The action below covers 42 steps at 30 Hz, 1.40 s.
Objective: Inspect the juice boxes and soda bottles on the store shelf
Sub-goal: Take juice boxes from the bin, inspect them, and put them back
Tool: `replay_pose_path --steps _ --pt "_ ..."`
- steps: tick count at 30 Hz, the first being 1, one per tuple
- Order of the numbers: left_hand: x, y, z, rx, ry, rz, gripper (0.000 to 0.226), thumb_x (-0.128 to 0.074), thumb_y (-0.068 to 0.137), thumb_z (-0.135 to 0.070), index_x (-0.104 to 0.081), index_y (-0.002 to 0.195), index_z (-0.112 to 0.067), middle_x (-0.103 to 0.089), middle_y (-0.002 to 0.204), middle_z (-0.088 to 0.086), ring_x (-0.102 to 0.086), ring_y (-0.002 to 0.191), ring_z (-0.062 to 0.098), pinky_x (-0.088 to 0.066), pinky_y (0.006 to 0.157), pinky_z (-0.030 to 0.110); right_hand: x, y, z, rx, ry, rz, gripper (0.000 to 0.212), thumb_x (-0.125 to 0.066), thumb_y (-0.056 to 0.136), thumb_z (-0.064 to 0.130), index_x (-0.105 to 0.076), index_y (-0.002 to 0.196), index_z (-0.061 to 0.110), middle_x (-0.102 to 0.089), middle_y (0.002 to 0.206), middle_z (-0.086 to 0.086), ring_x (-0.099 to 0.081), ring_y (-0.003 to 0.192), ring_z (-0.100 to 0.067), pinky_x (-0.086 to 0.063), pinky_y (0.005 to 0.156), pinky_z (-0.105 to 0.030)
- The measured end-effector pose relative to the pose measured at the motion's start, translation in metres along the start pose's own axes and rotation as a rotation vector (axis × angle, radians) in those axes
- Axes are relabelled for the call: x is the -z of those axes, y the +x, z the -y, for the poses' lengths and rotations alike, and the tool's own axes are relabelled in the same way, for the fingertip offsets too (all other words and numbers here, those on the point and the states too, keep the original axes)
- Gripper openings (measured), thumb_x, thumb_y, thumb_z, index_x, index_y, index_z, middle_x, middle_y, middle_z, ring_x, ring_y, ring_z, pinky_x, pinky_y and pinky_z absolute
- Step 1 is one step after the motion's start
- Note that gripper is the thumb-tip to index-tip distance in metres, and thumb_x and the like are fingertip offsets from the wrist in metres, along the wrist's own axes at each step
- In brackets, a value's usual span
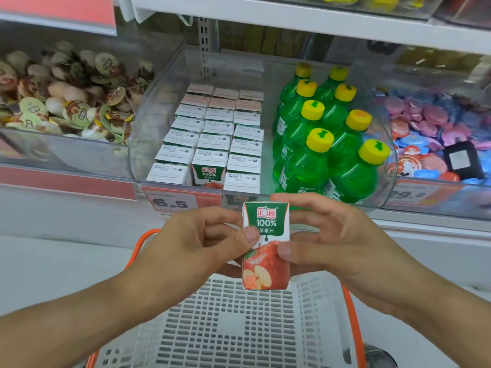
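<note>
Both hands hold one small apple juice box (265, 269) upright in front of the shelf, its green-and-red face towards me. My left hand (202, 240) pinches its left edge with the thumb on the front. My right hand (329, 235) grips the right side, thumb on the front. Behind it a clear bin (265, 192) holds rows of juice boxes (212, 134) on the left. On the right of the bin stand several green soda bottles (326, 144) with yellow caps.
A white perforated shopping basket (239, 328) with orange handles sits below my hands. Bins of wrapped snacks flank the clear bin: brownish ones (66, 94) on the left, pink and blue ones (430, 128) on the right. A price tag (172, 203) reads 6.5. Another shelf (292, 17) runs overhead.
</note>
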<state>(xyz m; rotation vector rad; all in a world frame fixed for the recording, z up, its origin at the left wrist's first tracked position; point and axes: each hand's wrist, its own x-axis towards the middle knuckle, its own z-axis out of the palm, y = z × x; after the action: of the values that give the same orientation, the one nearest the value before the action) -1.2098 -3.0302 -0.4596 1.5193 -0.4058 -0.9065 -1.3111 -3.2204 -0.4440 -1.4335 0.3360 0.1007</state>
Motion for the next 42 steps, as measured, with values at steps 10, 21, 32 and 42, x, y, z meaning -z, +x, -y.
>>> replay_pose_path --steps 10,21,32,42 --pt "0.006 -0.001 0.002 -0.313 0.293 -0.104 0.032 -0.079 0.072 -0.048 -0.074 0.099 -0.031 -0.076 0.093 -0.001 -0.072 0.087 0.017 -0.061 0.073 0.035 -0.015 -0.004 -0.004 0.054 -0.119 -0.039 0.054 -0.076 0.073 0.022 -0.059 0.125 0.024 -0.074 0.112 0.005 -0.071 0.101 -0.013 -0.057 0.079 -0.021" --pt "0.001 -0.002 0.004 -0.542 0.318 -0.078 0.039 -0.080 0.071 -0.035 -0.072 0.109 -0.034 -0.069 0.105 -0.007 -0.068 0.106 0.016 -0.056 0.091 0.025 -0.010 0.005 -0.005 0.140 -0.087 -0.063 0.021 -0.074 0.076 0.030 -0.079 0.095 0.022 -0.077 0.097 -0.003 -0.072 0.089 -0.013 -0.053 0.077 -0.020" --pt "0.001 -0.002 0.005 -0.534 0.314 -0.066 0.039 -0.081 0.069 -0.034 -0.072 0.107 -0.033 -0.070 0.105 -0.005 -0.067 0.108 0.019 -0.056 0.092 0.028 0.004 0.005 -0.006 0.173 -0.112 0.026 0.040 -0.067 0.066 0.028 -0.077 0.103 0.017 -0.072 0.107 -0.013 -0.067 0.103 -0.025 -0.051 0.085 -0.032" --pt "-0.001 -0.004 0.000 -0.462 0.282 -0.140 0.037 -0.081 0.063 -0.044 -0.074 0.098 -0.033 -0.075 0.096 -0.006 -0.071 0.094 0.014 -0.061 0.077 0.029 -0.002 0.001 -0.003 0.167 -0.025 0.043 0.042 -0.077 0.075 0.024 -0.068 0.114 0.010 -0.070 0.113 -0.010 -0.070 0.103 -0.026 -0.058 0.075 -0.027"
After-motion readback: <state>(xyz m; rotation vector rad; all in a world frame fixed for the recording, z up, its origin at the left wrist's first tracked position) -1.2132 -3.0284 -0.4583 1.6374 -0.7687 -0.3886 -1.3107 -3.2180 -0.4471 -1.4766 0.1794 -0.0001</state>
